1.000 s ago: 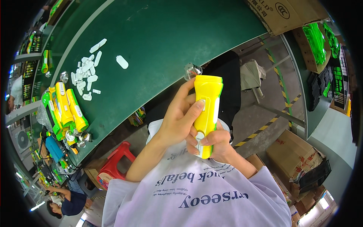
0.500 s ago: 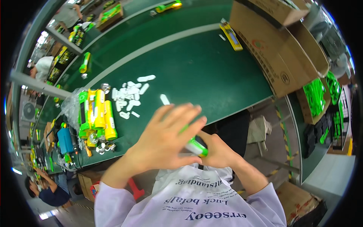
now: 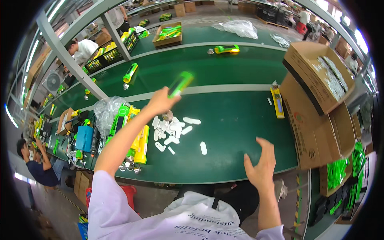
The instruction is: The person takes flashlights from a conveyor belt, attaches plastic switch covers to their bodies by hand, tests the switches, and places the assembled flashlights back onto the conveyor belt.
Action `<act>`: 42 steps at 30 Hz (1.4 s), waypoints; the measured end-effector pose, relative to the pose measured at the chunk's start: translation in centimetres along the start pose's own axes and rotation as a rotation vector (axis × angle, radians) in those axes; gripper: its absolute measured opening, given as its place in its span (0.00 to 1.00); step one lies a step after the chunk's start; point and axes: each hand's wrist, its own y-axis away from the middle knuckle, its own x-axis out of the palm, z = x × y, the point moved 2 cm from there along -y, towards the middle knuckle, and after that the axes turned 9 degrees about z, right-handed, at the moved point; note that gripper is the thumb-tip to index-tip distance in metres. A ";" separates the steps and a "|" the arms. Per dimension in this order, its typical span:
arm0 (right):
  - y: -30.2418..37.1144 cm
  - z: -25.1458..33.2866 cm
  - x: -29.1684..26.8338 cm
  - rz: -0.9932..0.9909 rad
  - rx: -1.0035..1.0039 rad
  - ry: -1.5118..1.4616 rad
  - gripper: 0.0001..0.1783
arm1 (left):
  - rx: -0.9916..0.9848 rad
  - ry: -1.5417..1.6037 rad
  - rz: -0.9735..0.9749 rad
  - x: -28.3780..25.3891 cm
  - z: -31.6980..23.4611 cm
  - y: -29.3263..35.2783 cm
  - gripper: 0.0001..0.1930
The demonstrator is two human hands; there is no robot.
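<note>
My left hand (image 3: 162,102) reaches out over the far part of the green table, its fingers closed on a green flashlight body (image 3: 181,83) with a dark panel. That body is smeared by motion, so its finer parts cannot be made out. Below my left forearm lie several yellow and green flashlight bodies (image 3: 141,146) with silvery reflectors (image 3: 130,165) at their near ends. A heap of small white oblong pieces (image 3: 172,128) sits to their right, and one white piece (image 3: 203,148) lies apart. Over the table's near right part, my right hand (image 3: 261,166) is held with fingers spread, holding nothing.
A clear plastic bag (image 3: 108,114) and a blue box-shaped device (image 3: 83,140) are at the left. Cardboard boxes (image 3: 320,132) stack up on the right, beside a yellow tool (image 3: 277,102). Beyond the pale divider (image 3: 232,88), flashlights (image 3: 130,73) lie on a green belt.
My hands have parted. My left hand has moved far and leftward with the green flashlight body; my right hand has let go and moved right. The view has tilted up.
</note>
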 end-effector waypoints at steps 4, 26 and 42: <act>1.8 -4.8 3.6 0.054 0.214 -0.009 0.28 | -0.402 -0.076 0.008 -0.1 9.4 -12.3 0.31; 1.3 -9.1 4.7 -0.038 0.422 0.034 0.12 | 0.104 -0.371 0.115 9.6 -14.9 -48.0 0.49; 5.3 -8.6 4.0 -0.260 0.588 -0.705 0.09 | 0.819 -0.437 0.428 1.3 -23.3 -9.6 0.21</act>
